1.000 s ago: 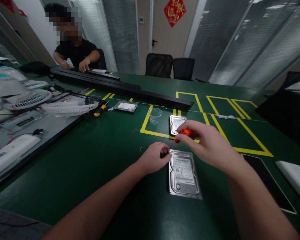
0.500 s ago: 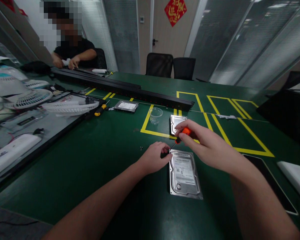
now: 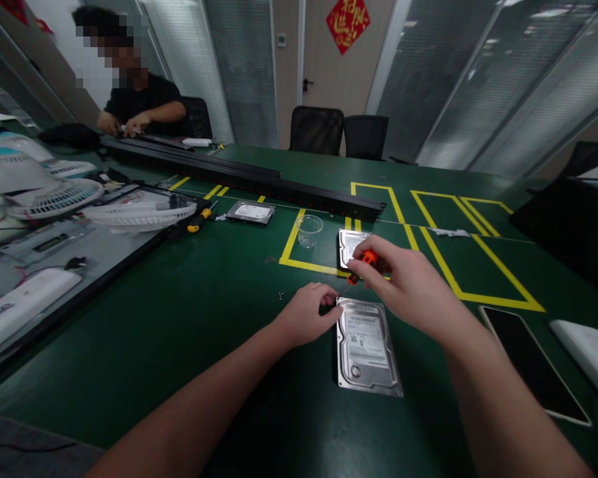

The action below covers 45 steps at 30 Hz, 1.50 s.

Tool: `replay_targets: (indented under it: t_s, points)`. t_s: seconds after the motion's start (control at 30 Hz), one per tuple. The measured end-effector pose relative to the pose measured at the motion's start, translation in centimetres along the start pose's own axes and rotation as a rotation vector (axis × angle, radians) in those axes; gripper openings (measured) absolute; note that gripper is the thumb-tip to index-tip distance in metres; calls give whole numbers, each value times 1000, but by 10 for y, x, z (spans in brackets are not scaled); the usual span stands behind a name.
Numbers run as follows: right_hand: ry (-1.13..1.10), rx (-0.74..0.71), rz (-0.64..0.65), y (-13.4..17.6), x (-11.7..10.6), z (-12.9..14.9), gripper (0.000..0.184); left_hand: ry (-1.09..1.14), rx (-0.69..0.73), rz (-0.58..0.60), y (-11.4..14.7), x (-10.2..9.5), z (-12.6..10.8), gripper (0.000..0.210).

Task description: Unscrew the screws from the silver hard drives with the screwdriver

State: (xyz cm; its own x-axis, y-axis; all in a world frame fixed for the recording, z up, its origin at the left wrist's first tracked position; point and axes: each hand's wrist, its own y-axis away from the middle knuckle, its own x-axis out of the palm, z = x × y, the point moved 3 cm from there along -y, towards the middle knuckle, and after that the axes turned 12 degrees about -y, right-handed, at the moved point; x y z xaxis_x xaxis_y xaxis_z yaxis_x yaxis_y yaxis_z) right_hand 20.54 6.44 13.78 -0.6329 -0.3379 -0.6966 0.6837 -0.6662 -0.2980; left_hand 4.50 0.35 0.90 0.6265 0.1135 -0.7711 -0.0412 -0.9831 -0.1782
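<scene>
A silver hard drive (image 3: 366, 348) lies label up on the green table before me. At its upper left corner is my left hand (image 3: 311, 312), fingers curled and thumb on the drive's edge, gripping that corner. My right hand (image 3: 396, 272) is closed around the orange and black handle of a screwdriver (image 3: 367, 257). The screwdriver slants down to the left, its thin shaft ending at the same corner beside my left fingertips. Whatever sits under the tip is too small to make out. Behind my right hand a second hard drive (image 3: 347, 245) is partly covered.
Small screws (image 3: 280, 295) lie left of my left hand. Farther back stand a clear plastic cup (image 3: 309, 234), another hard drive (image 3: 250, 212), a yellow-handled screwdriver (image 3: 199, 219) and a long black bar (image 3: 319, 196). A phone-like slab (image 3: 533, 362) is at right. A person (image 3: 144, 109) works across the table.
My right hand has shifted and turned slightly on the screwdriver handle, its fingers a little more spread. My left hand and the hard drive hold their places.
</scene>
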Motion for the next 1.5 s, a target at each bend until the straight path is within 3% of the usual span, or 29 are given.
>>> replay_targets:
  t_s: [0.5,0.6,0.77,0.87,1.5]
  points:
    - [-67,-12,-26,-2,3,-4,19,10,6,-7,0,2,2,19]
    - [-230,-17,-67,-6,11,-8,20,13,2,-8,-1,2,2,19]
    - [-824,1,-155,-12,37,-21,24,11,0,-11,-1,3,2,18]
    - [-1010,42,-188,-14,48,-26,30,20,-1,-7,-2,3,2,18]
    - [-1213,3,-263,-13,58,-27,39,20,10,-6,-2,4,4,18]
